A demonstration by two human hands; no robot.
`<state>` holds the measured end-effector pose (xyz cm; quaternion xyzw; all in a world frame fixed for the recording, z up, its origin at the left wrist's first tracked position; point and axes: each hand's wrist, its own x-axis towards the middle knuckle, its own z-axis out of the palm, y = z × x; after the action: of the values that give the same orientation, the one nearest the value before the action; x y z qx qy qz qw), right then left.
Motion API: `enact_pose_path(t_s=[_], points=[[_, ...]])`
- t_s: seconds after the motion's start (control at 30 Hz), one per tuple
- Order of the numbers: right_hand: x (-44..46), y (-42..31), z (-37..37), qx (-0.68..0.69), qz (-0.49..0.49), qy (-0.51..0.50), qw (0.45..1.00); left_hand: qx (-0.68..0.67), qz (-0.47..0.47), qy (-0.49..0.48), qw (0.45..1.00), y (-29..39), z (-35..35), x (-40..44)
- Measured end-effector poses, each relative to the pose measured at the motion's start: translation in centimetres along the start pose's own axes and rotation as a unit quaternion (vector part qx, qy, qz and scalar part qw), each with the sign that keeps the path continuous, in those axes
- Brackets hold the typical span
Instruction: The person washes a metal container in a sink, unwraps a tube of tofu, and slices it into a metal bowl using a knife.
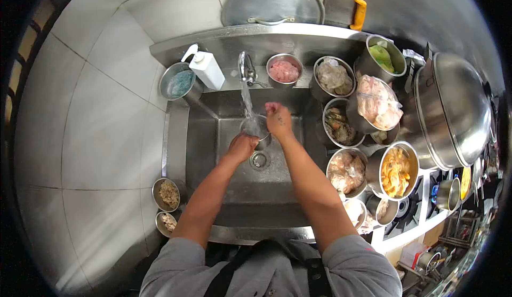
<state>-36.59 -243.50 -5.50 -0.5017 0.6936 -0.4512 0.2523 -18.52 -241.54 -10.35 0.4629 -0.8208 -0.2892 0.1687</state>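
Water runs from the faucet [246, 67] into a small round metal container [263, 143] low in the sink [229, 190]. My left hand [244, 146] is closed on the container's near left rim. Over its right side is my right hand [278, 120], with the fingers curled in; whatever they may hold is hidden. The sink drain [260, 160] shows just below the container.
Metal pots crowd the right counter, among them one of pink meat [284, 71], a bagged one [380, 102] and an orange-filled one [396, 172]. A white pump bottle [207, 70] and a pot with a green scrubber [182, 83] stand at left. Two bowls [167, 195] sit lower left.
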Motion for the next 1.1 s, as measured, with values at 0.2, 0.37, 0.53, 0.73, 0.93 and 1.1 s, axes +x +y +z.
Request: enact_pose_path(t_s=[0.2,0.37,0.53,0.73,0.93,1.1], points=[[4.1,-0.4,-0.2,-0.043,-0.204,0.007,0.978,0.072,0.03,-0.072,0.994,0.6,0.3,-0.1],[5.8,1.1,1.5,-0.124,-0.232,-0.029,0.964,0.064,0.054,-0.059,0.995,-0.1,0.1,-0.5],[5.6,-1.4,0.1,-0.112,-0.199,-0.037,0.973,0.1,0.022,-0.078,0.992,-0.7,-0.3,-0.9],[1.6,0.6,5.0,0.299,0.232,-0.155,0.912,0.109,-0.003,-0.039,0.993,-1.7,1.5,-1.6],[0.8,-1.8,1.7,-0.105,-0.074,0.011,0.992,0.085,-0.032,-0.084,0.992,0.0,0.3,-1.7],[5.2,-1.7,0.3,-0.153,-0.186,-0.053,0.969,-0.139,-0.108,-0.012,0.984,-1.0,1.3,-2.9]])
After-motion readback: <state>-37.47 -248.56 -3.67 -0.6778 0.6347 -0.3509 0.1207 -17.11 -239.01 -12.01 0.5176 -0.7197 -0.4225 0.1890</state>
